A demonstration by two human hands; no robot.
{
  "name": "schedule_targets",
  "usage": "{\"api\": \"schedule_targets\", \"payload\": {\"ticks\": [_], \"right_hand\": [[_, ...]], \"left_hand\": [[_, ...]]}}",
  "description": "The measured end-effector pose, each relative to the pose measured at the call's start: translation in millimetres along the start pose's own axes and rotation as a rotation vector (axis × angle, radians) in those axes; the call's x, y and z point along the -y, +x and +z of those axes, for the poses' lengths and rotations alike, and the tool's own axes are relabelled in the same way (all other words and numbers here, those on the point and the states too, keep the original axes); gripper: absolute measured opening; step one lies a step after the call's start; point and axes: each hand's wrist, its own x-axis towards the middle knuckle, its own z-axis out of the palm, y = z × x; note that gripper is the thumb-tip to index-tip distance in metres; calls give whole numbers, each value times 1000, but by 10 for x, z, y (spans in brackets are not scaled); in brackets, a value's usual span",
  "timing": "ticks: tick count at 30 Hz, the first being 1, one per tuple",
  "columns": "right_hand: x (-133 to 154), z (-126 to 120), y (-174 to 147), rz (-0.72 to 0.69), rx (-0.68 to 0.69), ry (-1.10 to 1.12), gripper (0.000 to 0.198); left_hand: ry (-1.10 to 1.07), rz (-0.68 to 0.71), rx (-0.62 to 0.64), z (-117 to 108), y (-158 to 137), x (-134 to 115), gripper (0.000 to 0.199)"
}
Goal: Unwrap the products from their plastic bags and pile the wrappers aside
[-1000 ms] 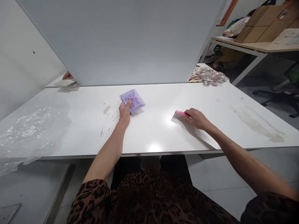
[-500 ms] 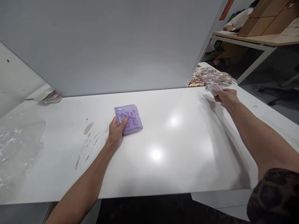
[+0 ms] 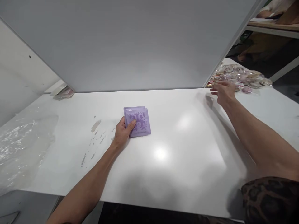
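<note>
Two or so flat purple sachets (image 3: 139,124) with a darker ornate print lie stacked in my left hand (image 3: 123,130), thumb on top and fingers underneath, just over the white table (image 3: 177,168). My right hand (image 3: 224,92) reaches to the far right, its fingers apart and nothing seen in them. Beside and behind it spreads a pile of small items in clear plastic packets (image 3: 243,74), partly hidden by the hand and the panel edge.
A tall grey panel (image 3: 130,46) rises along the table's back. Crumpled clear plastic (image 3: 25,146) covers the left side, with a few flat packets (image 3: 63,92) in the back left corner. Behind the pile, another person's arm (image 3: 266,13) rests at a second table.
My right hand has let go of the small labelled packet by the pile, and its fingers have spread. My left hand still holds the sachets. The view has turned slightly left.
</note>
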Motion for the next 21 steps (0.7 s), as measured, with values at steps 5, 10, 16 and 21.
{"api": "schedule_targets", "payload": {"ticks": [5,10,16,21], "right_hand": [[127,50,-1160,20,403,151,16],[289,312,-2271,-17,967,119,69],[458,660,-2816,-33,929,217,69],[538,607,-2886,96,810,334,70]], "left_hand": [[-72,54,97,105,-21,64,56],[-79,114,154,168,-15,139,57],[-139,61,365,238,-127,111,61],[-76,19,504,239,-179,87,65]]}}
